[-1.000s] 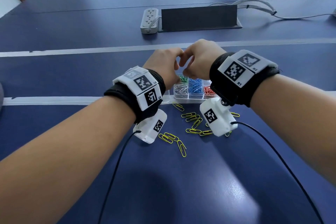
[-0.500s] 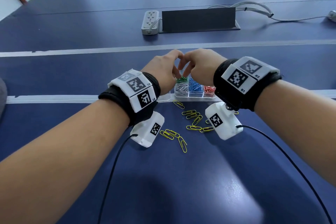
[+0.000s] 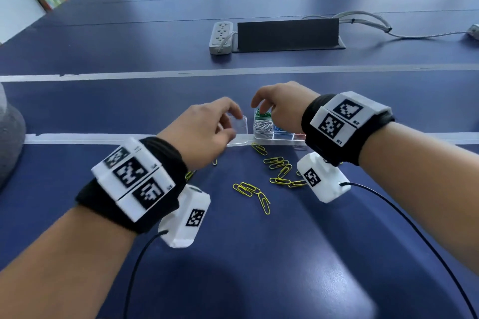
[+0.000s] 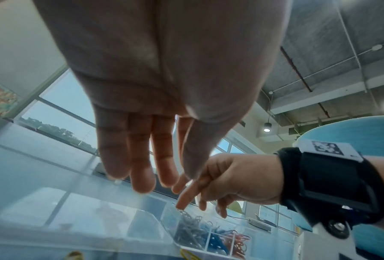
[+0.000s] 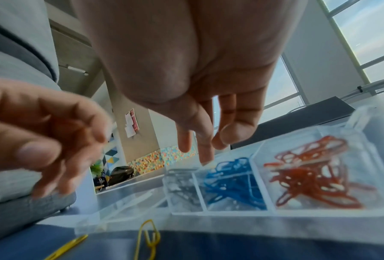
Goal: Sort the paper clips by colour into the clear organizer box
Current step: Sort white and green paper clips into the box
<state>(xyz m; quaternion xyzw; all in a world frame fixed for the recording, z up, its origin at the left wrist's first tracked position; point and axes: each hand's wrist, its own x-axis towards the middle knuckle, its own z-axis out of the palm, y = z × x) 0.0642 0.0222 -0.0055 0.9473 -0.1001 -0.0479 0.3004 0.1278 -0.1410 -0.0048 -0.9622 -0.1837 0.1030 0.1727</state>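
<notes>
The clear organizer box sits on the blue table, with green, silver, blue and red paper clips each in a separate compartment. Its clear lid is swung out to the left. My left hand pinches the lid between thumb and fingers. My right hand hovers over the box, fingers hanging loosely and holding nothing, index tip at the box wall. Several yellow paper clips lie loose on the table in front of the box.
A grey power strip, a black raised flap and grey cables lie at the back. A grey rounded object sits at the left edge. White tape lines cross the table.
The two hands, close together over the box before, have parted. My left hand has moved left and nearer, swinging the lid open. My right hand stays over the box.
</notes>
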